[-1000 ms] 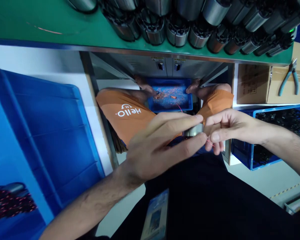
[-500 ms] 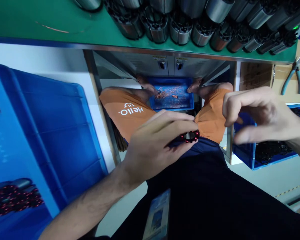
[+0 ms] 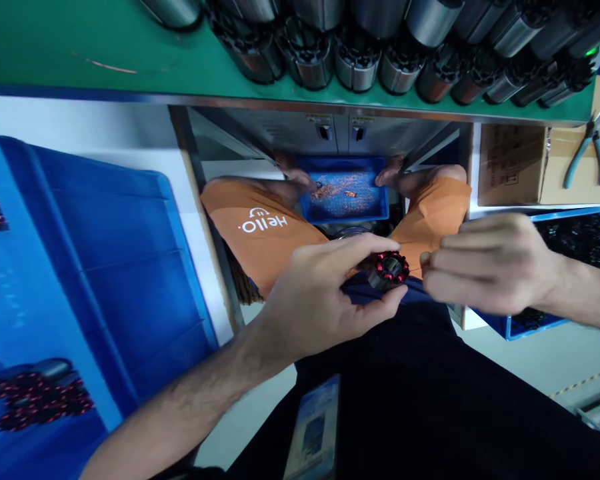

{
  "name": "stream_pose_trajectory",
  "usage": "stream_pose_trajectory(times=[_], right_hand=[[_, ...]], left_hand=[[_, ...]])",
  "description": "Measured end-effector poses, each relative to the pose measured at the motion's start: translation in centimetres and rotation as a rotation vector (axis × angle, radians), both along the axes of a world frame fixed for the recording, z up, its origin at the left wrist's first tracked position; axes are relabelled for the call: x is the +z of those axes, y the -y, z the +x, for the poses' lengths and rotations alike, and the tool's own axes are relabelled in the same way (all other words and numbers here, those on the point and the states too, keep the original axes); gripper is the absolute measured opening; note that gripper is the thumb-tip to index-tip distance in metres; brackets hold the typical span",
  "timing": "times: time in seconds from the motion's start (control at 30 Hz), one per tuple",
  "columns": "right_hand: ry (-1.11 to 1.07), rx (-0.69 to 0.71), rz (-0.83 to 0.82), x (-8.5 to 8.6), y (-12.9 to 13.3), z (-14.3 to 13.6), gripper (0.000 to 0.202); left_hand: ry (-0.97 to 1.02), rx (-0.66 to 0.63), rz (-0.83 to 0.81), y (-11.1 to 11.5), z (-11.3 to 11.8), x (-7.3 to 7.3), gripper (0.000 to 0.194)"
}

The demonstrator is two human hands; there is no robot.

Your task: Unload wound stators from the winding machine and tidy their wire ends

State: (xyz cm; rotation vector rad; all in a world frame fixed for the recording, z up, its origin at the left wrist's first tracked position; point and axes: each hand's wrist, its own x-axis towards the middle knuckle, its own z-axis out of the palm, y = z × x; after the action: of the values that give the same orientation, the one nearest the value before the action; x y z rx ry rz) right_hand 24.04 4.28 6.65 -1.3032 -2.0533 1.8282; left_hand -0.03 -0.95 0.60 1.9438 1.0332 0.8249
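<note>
My left hand grips the wound core mid-frame, end tilted toward me, probably for visibility; right hand closed alongside, contents unclear.

1. The right hand, farther right with its fingers parted half a second ago, is now curled and blurred just beside the wound stator.
2. The stator's red-wound end has turned up toward the camera.
3. The left hand's thumb and forefinger have spread wider around it.
</note>
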Motion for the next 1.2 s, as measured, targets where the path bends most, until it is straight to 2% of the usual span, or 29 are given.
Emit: stream_pose_trajectory(times=[0.07, 0.1, 0.17, 0.23, 0.3, 0.33, 0.37, 0.43, 0.5, 0.6, 0.63, 0.67, 0.7, 0.73, 0.8, 0.87, 0.93, 0.97, 1.0, 1.07, 1.2], right_hand=[[-0.036, -0.046, 0.005, 0.3, -0.6, 0.8, 0.034], [-0.059, -0.069, -0.05, 0.2, -0.9, 1.1, 0.035], [-0.095, -0.089, -0.285, -0.4, -1.4, 1.7, 0.035], [-0.109, -0.051, -0.571, -1.5, -1.4, 1.8, 0.032], [-0.109, 0.021, -0.782, -2.4, -1.1, 1.4, 0.031], [-0.109, 0.058, -0.828, -2.7, -0.9, 1.2, 0.032], [-0.106, 0.089, -0.813, -2.8, -0.6, 0.9, 0.032], [-0.085, 0.117, -0.571, -2.3, -0.1, 0.2, 0.03], [-0.045, 0.102, -0.254, -1.2, 0.3, -0.2, 0.027], [0.055, 0.089, 0.14, 0.8, 0.2, 0.0, 0.029], [0.069, 0.089, 0.231, 1.4, -0.1, 0.3, 0.028], [0.073, 0.076, 0.285, 1.7, -0.4, 0.7, 0.026], [0.055, 0.048, 0.266, 1.9, -0.8, 1.0, 0.026], [0.021, 0.007, 0.158, 1.9, -1.2, 1.4, 0.028], [-0.023, -0.075, -0.193, 1.3, -1.5, 1.7, 0.032], [-0.03, -0.084, -0.514, 0.3, -1.4, 1.5, 0.035], [-0.028, -0.037, -0.671, -0.5, -0.9, 0.9, 0.037], [-0.033, -0.005, -0.681, -0.7, -0.5, 0.5, 0.036], [-0.039, 0.017, -0.636, -0.7, -0.2, 0.1, 0.033], [-0.033, 0.056, -0.352, -0.2, 0.4, -0.4, 0.024], [0.072, 0.181, 0.53, 2.0, 1.1, 0.4, 0.021]], left_hand=[[0.019, 0.012, 0.048, 0.0, -0.2, 0.0, 0.028], [0.023, 0.036, 0.1, -0.1, -0.2, 0.0, 0.023], [0.055, 0.08, 0.17, -0.2, -0.2, 0.2, 0.017], [0.066, 0.062, 0.282, -0.6, -0.1, 0.5, 0.014], [0.011, -0.018, 0.515, -0.9, -0.1, 0.7, 0.015], [-0.02, -0.063, 0.652, -1.1, -0.1, 0.7, 0.017], [-0.046, -0.098, 0.759, -1.2, -0.2, 0.7, 0.02], [-0.073, -0.105, 0.819, -1.2, -0.3, 0.6, 0.022], [-0.106, -0.057, 0.647, -0.9, -0.3, 0.6, 0.022], [-0.08, 0.007, 0.178, -0.4, -0.3, 0.4, 0.031], [-0.055, 0.021, 0.087, -0.3, -0.3, 0.4, 0.032], [-0.033, 0.031, 0.069, -0.3, -0.4, 0.4, 0.031], [-0.022, 0.043, 0.118, -0.3, -0.5, 0.3, 0.029], [-0.023, 0.058, 0.205, -0.4, -0.7, 0.3, 0.027], [-0.042, 0.067, 0.388, -0.5, -0.9, 0.3, 0.022], [-0.061, 0.041, 0.527, -0.8, -1.0, 0.5, 0.02], [-0.06, -0.011, 0.628, -1.0, -0.9, 0.6, 0.021], [-0.052, -0.036, 0.659, -1.2, -0.7, 0.7, 0.021], [-0.047, -0.048, 0.667, -1.2, -0.6, 0.7, 0.021], [-0.056, -0.03, 0.625, -1.0, -0.4, 0.7, 0.018], [-0.105, 0.098, 0.397, 0.1, -0.7, 0.8, 0.027]])
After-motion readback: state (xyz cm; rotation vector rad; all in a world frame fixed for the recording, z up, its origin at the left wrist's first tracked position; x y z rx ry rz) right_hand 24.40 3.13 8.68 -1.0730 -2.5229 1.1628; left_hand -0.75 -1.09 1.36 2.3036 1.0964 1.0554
